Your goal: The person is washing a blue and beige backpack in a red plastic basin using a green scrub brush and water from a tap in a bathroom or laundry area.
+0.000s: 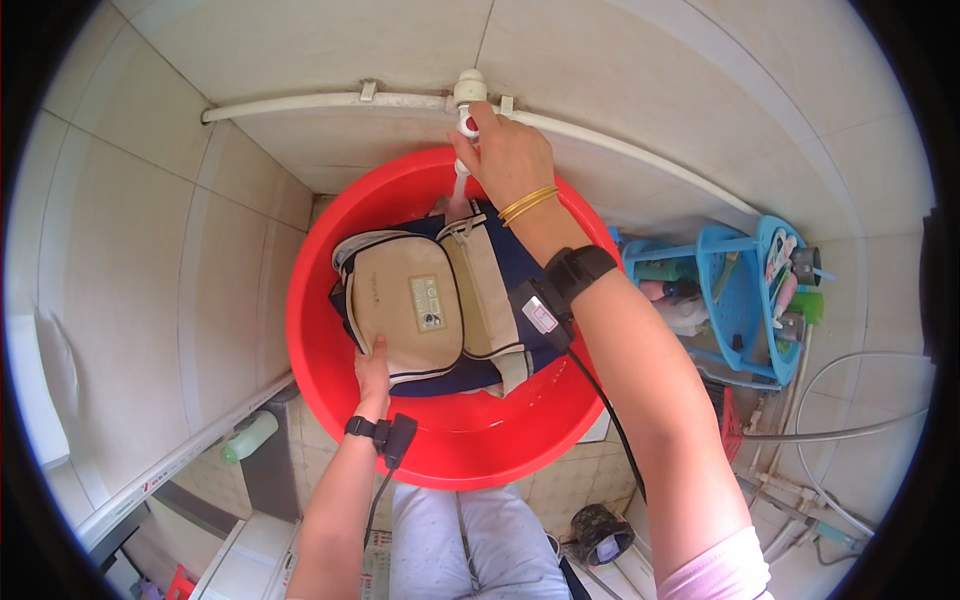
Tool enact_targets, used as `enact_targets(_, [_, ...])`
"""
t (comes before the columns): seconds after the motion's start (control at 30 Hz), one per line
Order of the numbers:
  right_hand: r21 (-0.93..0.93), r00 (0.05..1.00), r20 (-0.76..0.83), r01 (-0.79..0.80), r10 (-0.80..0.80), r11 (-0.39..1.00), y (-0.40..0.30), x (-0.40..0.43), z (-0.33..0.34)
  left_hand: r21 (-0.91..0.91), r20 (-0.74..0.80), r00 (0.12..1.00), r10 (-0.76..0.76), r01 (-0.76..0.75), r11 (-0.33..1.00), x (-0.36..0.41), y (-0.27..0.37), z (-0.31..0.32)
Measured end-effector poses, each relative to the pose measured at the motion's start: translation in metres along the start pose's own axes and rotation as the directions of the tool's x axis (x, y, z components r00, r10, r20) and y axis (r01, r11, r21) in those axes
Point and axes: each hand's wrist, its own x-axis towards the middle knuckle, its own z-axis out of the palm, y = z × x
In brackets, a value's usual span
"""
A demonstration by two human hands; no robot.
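A beige and navy fabric backpack (405,300) lies in a round red plastic basin (495,446) in front of me. My left hand (373,369) touches the lower left edge of its front pocket, thumb on top and the other fingers hidden behind it. At the wall, my right hand (511,150) has its fingers at the red-marked handle of a white plastic tap (470,88). Water runs from the spout onto the top of the backpack. Both wrists carry black straps with small devices and cables; the right one also has gold bangles.
A white pipe (630,150) runs along the tiled wall. To the right stands a blue plastic shelf (731,300) with bottles and brushes, near a flexible hose (832,435). A pale green bottle (251,436) lies at the lower left, beyond the basin.
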Motion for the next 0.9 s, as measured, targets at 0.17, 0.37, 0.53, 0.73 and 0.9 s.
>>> enact_targets(0.17, [0.027,1.0,-0.01,0.009,-0.008,1.0,-0.005,0.001,-0.013,0.309,-0.053,0.996,-0.072,0.085,0.947,0.018,-0.025,-0.029])
enact_targets(0.37, [0.563,0.868,-0.121,-0.339,0.481,0.754,0.003,-0.07,-0.003,0.317,-0.091,0.995,-0.029,0.057,0.947,0.016,-0.004,-0.021])
enact_targets(0.53, [0.704,0.471,0.583,-0.7,0.662,-0.122,0.002,-0.09,0.05,0.363,-0.007,0.896,0.444,-0.412,0.836,0.043,0.023,0.005])
enact_targets(0.73, [0.525,0.272,0.839,-0.634,0.471,-0.568,0.024,-0.074,0.114,-0.035,0.509,0.86,0.037,-0.023,0.999,0.028,0.132,0.082])
enact_targets(0.9, [0.438,0.262,0.893,-0.691,0.365,-0.575,0.018,-0.085,0.131,-0.011,0.508,0.861,-0.026,0.037,0.999,0.039,0.176,0.101])
